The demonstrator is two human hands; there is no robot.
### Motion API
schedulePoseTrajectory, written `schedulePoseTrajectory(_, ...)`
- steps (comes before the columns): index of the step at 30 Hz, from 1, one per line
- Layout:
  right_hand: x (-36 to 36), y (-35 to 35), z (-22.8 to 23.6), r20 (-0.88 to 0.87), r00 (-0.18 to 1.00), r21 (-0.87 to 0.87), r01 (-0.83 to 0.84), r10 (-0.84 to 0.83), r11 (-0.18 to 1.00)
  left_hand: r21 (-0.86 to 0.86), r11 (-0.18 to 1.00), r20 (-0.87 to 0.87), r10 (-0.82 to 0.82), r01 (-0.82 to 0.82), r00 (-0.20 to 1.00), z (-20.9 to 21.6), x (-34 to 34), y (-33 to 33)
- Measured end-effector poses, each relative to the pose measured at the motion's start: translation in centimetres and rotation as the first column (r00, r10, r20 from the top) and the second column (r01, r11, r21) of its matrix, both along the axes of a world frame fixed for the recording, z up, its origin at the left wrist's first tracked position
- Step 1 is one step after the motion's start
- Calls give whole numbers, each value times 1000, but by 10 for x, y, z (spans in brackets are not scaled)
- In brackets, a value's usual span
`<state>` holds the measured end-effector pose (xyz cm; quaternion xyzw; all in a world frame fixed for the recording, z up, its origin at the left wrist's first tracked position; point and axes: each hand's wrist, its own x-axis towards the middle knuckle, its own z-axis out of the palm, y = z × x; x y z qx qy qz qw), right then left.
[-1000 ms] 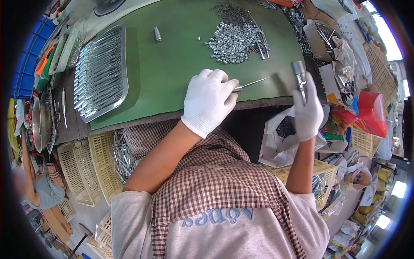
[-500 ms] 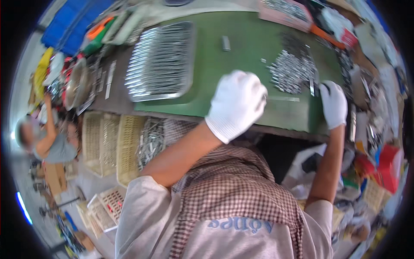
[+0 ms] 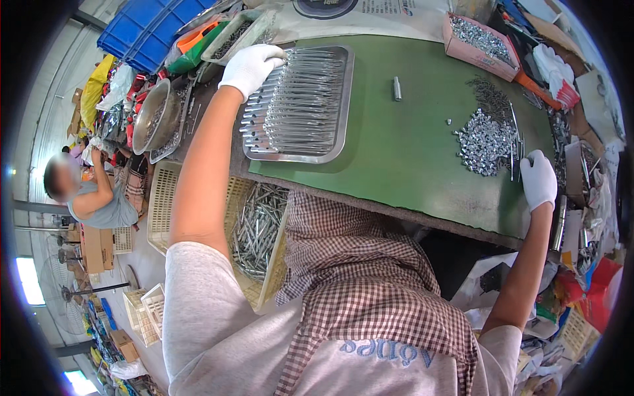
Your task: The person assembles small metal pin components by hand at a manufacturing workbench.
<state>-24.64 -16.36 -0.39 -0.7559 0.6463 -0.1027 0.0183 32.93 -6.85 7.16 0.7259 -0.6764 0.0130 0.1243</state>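
Note:
At the far left corner of the metal tray [image 3: 350,99], my left hand [image 3: 253,69] in a white glove has its fingers closed around the left end of a thin metal rod. Many such shiny rods [image 3: 307,105] lie side by side in that tray. Far to the right, my white-gloved right hand [image 3: 538,179] rests by the table's right edge with its fingers curled in. Its fingertips are beside a few slim metal rods [image 3: 512,142]; what they pinch, if anything, is hidden. Next to these rods is a heap of small silvery metal pieces [image 3: 485,142].
A short metal cylinder [image 3: 397,89] stands on the green tabletop [image 3: 396,158]. Dark small parts [image 3: 492,96] lie behind the heap. A pink box [image 3: 479,46] of metal pieces sits at the back right. Below left, a cream basket [image 3: 231,218] holds metal tubes. Another person [image 3: 105,191] works far left.
My left hand has swung from the table's front middle up and left to the tray's far corner. The view has shifted, and my right hand stays near the heap.

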Motion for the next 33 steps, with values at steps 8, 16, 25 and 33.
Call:
schedulePoseTrajectory(8,-12,-3,-1,-45,998,8,48,-48,999,-231,966,205,-68,116,976,-5,-29,-8)
schedulePoseTrajectory(16,15,78,68,407,897,-229,-84,173,970,-59,798,380,-538,600,753,-21,-175,-51)
schedulePoseTrajectory(25,14,123,27,321,850,-213,-364,417,907,117,812,307,-578,572,756,-21,-229,-35)
schedulePoseTrajectory(33,29,138,9,147,853,-229,-463,501,856,-298,775,-231,-625,557,746,-71,-320,49)
